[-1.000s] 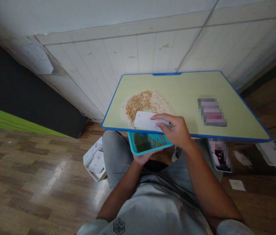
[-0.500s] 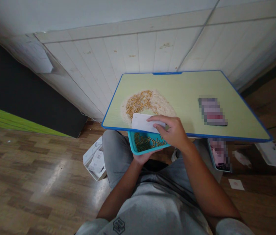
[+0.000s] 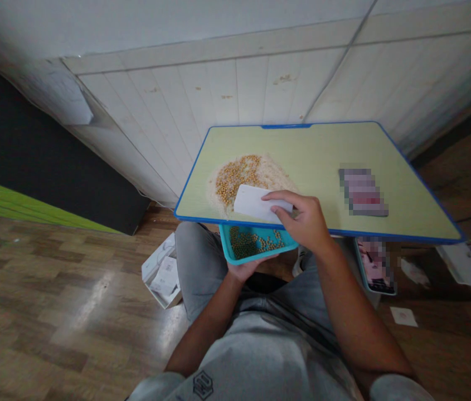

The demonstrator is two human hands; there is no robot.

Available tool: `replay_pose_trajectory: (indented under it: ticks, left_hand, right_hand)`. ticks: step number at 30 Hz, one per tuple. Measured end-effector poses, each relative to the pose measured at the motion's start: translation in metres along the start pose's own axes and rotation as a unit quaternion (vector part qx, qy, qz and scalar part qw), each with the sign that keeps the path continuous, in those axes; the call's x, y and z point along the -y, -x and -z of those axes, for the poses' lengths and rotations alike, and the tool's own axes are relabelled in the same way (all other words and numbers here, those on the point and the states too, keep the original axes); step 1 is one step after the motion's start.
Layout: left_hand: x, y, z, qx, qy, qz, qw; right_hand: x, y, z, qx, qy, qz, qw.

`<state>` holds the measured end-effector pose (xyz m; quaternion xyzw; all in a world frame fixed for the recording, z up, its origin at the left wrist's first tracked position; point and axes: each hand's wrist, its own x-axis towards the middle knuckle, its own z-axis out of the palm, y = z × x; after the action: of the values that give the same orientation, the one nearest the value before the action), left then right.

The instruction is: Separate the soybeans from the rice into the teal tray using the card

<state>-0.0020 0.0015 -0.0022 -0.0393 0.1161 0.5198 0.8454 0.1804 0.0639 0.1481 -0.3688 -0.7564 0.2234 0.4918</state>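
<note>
Over the last half second my white card (image 3: 257,201) has slid to the right and a little away from the near edge of the tabletop (image 3: 310,161), and my right grip (image 3: 308,220) has travelled with it; the teal tray (image 3: 237,261), held below that edge, sits about where it was. I have the card pinched at its right end between thumb and fingers, and its left end lies just beside the yellow beans (image 3: 233,177), which are spread over and among pale grains (image 3: 275,172). My left grip (image 3: 244,270) bears the tray from underneath; its fingers are hidden beneath it, so I cannot tell how far they are curled. More beans lie in the tray, thickest toward its left end. I judge that I am partway through raking beans over the edge into the tray, with a good share left on the tabletop. To my mind the next move calls for setting the card behind a few beans and drawing them lightly toward me, leaving the grains, with the tray kept level close under the edge.
</note>
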Motion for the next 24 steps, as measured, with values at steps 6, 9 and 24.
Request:
replay_pose_trajectory:
  ticks: [6, 9, 24]
  left_hand:
    - [0.001, 0.0, 0.0, -0.007, 0.004, -0.004, 1.0]
    - [0.001, 0.0, 0.001, -0.019, 0.003, -0.005, 1.0]
    - [0.003, 0.002, -0.002, -0.022, 0.004, -0.024, 0.999]
  right_hand:
    - [-0.003, -0.007, -0.008, -0.015, -0.007, 0.014, 1.0]
    - [-0.003, -0.013, -0.011, 0.008, -0.015, 0.018, 1.0]
    - [0.006, -0.008, -0.01, 0.06, -0.028, 0.02, 0.998]
